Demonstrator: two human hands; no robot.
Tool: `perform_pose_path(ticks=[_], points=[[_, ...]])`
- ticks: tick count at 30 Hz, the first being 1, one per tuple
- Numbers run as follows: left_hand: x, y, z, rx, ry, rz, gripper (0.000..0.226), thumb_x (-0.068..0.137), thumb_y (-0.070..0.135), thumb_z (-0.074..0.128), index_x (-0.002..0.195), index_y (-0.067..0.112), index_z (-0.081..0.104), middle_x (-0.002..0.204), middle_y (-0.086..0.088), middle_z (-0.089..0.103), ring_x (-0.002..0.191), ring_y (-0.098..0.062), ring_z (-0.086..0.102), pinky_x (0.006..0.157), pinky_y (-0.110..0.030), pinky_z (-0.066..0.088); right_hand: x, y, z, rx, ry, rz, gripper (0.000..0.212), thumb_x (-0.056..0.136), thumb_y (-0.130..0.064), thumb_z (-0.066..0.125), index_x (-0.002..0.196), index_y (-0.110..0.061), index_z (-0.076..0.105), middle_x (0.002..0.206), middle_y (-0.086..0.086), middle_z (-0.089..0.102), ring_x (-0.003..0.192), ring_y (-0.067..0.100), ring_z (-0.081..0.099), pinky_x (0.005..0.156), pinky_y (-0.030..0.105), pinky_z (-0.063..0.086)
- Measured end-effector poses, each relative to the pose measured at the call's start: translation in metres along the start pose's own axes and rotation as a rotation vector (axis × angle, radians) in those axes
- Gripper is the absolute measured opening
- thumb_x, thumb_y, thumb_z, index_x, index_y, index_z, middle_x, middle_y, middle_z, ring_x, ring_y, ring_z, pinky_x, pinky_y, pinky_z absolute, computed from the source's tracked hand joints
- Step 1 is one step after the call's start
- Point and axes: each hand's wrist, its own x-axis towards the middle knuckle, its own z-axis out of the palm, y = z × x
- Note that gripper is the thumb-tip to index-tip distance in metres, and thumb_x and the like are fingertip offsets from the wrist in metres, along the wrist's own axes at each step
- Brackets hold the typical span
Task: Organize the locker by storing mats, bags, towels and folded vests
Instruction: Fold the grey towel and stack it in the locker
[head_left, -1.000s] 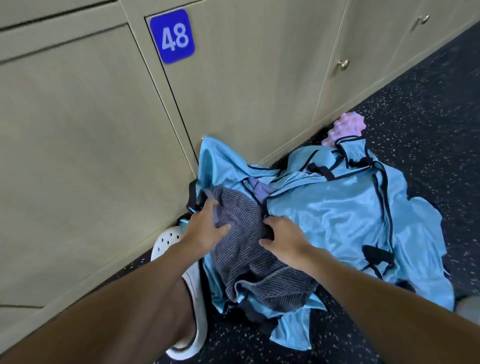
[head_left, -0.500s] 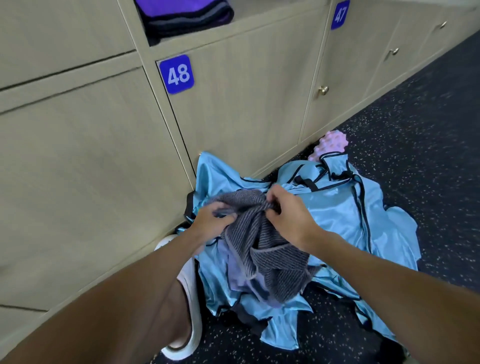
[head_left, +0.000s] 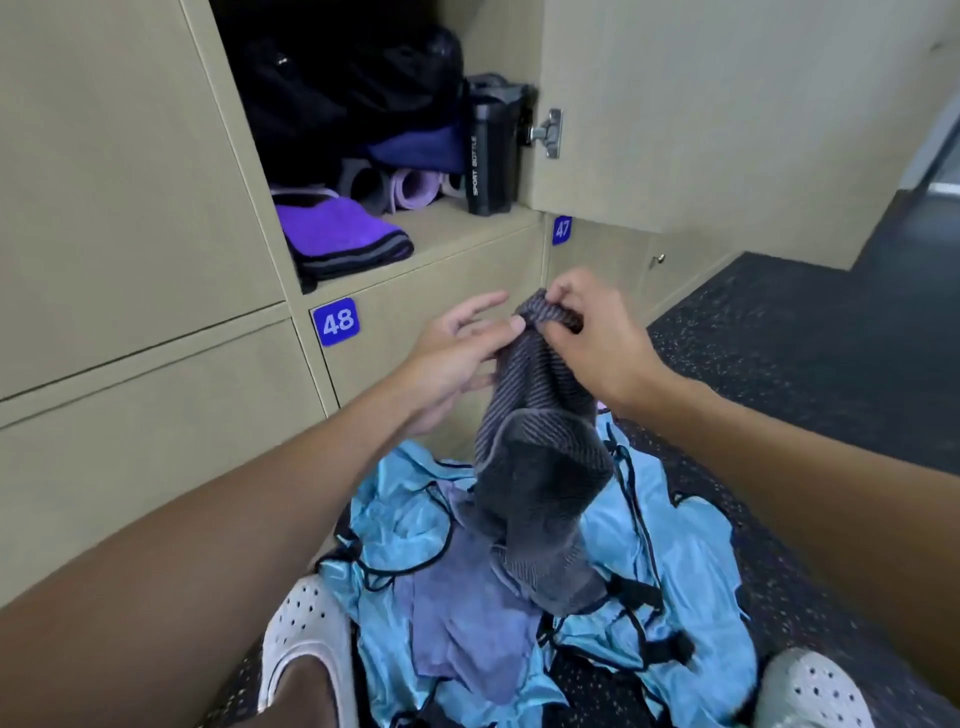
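In the open locker (head_left: 467, 228) above label 48 (head_left: 336, 322), a folded purple towel (head_left: 337, 234) lies at the shelf's front left corner. Rolled mats (head_left: 395, 187) sit behind it under a black bag (head_left: 337, 88), and a sport bottle (head_left: 491, 150) stands at the right edge.

My left hand (head_left: 457, 353) has its fingers straight and spread. It lies against the left side of the grey striped towel (head_left: 540, 457) and grips nothing. The towel hangs bunched in the air in front of the locker, and its lower end touches the heap of blue vests (head_left: 675, 561) on the floor (head_left: 779, 364). My right hand (head_left: 592, 332) pinches the towel's top edge between curled fingers and thumb.

I judge the step in hand to be folding this towel. To do it well, I would slide the left hand along the top hem to find the second corner and pinch it. Then I would draw the two corners apart until the cloth hangs flat. I would lift it high enough that the tail clears the vests' black straps, which could snag. The free shelf space looks to be front centre, beside the purple towel.
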Motion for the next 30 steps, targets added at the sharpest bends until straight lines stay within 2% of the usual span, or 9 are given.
perform_pose_path(ticks=[3, 5, 9, 12, 16, 19, 23, 26, 30], points=[[0.002, 0.032, 0.022, 0.047, -0.012, 0.143, 0.033, 0.091, 0.007, 0.068, 0.122, 0.018, 0.064, 0.105, -0.003, 0.071, 0.087, -0.008, 0.068, 0.073, -0.024, 0.057, 0.012, -0.021, -0.031, 0.029, 0.074, -0.088, 0.015, 0.089, -0.003, 0.056, 0.095, -0.017, 0.052, 0.095, 0.004, 0.069, 0.091, 0.023, 0.065, 0.085, 0.052, 0.053], [0.003, 0.042, 0.030, 0.105, 0.014, 0.229, 0.029, 0.088, 0.000, 0.069, 0.113, 0.014, 0.068, 0.101, -0.007, 0.071, 0.084, -0.010, 0.068, 0.077, -0.024, 0.056, 0.015, -0.026, -0.043, 0.026, 0.110, -0.109, 0.014, 0.089, -0.005, 0.058, 0.097, -0.016, 0.052, 0.093, 0.003, 0.068, 0.089, 0.021, 0.066, 0.081, 0.051, 0.054], [0.004, 0.026, 0.030, 0.336, 0.144, 0.299, 0.022, 0.083, -0.006, 0.073, 0.097, 0.011, 0.070, 0.081, 0.004, 0.068, 0.062, 0.006, 0.061, 0.067, -0.013, 0.050, 0.002, -0.009, -0.042, 0.040, 0.018, -0.021, 0.019, 0.091, -0.011, 0.062, 0.108, -0.018, 0.056, 0.105, 0.001, 0.068, 0.101, 0.017, 0.064, 0.092, 0.045, 0.053], [0.002, -0.022, 0.013, 0.654, 0.139, 0.155, 0.026, 0.080, -0.009, 0.072, 0.101, 0.006, 0.069, 0.078, 0.005, 0.064, 0.058, 0.008, 0.056, 0.067, -0.013, 0.047, -0.022, 0.029, -0.023, 0.028, -0.094, 0.119, 0.019, 0.092, -0.018, 0.062, 0.110, -0.022, 0.058, 0.096, 0.001, 0.070, 0.091, 0.018, 0.066, 0.091, 0.043, 0.052], [-0.012, -0.088, -0.014, 1.005, 0.066, -0.112, 0.032, 0.084, 0.002, 0.069, 0.113, 0.011, 0.066, 0.103, -0.006, 0.058, 0.088, -0.017, 0.053, 0.078, -0.024, 0.041, -0.050, 0.084, 0.002, -0.009, -0.163, 0.267, 0.013, 0.091, -0.010, 0.057, 0.101, -0.017, 0.061, 0.092, 0.013, 0.072, 0.085, 0.029, 0.067, 0.075, 0.031, 0.053], [-0.026, -0.130, -0.021, 1.005, 0.101, -0.213, 0.016, 0.086, 0.009, 0.067, 0.099, 0.019, 0.064, 0.093, -0.001, 0.061, 0.087, -0.019, 0.058, 0.074, -0.025, 0.042, -0.064, 0.122, 0.016, -0.082, -0.281, 0.382, 0.013, 0.091, -0.008, 0.055, 0.100, -0.014, 0.061, 0.089, 0.013, 0.070, 0.079, 0.030, 0.064, 0.070, 0.033, 0.051], [-0.050, -0.190, -0.020, 1.012, 0.063, -0.317, 0.009, 0.091, 0.019, 0.066, 0.084, 0.020, 0.060, 0.081, -0.003, 0.064, 0.078, -0.022, 0.064, 0.076, -0.040, 0.055, -0.081, 0.165, 0.041, -0.099, -0.391, 0.460, 0.007, 0.093, -0.007, 0.054, 0.092, -0.014, 0.058, 0.089, 0.019, 0.067, 0.066, 0.019, 0.053, 0.052, 0.018, 0.044], [-0.071, -0.227, -0.022, 1.005, 0.079, -0.389, 0.016, 0.094, 0.031, 0.066, 0.086, 0.019, 0.058, 0.077, -0.003, 0.065, 0.074, -0.022, 0.063, 0.074, -0.042, 0.056, -0.092, 0.181, 0.064, -0.100, -0.486, 0.474, 0.005, 0.096, -0.012, 0.058, 0.096, -0.010, 0.062, 0.096, 0.011, 0.062, 0.073, 0.017, 0.056, 0.060, 0.022, 0.050], [-0.097, -0.261, -0.025, 0.988, 0.177, -0.459, 0.030, 0.089, 0.045, 0.067, 0.082, 0.021, 0.050, 0.066, 0.002, 0.055, 0.063, -0.019, 0.058, 0.064, -0.039, 0.050, -0.100, 0.188, 0.103, -0.098, -0.545, 0.403, 0.023, 0.092, -0.023, 0.067, 0.109, -0.007, 0.063, 0.107, 0.013, 0.066, 0.102, 0.029, 0.062, 0.088, 0.040, 0.050]])
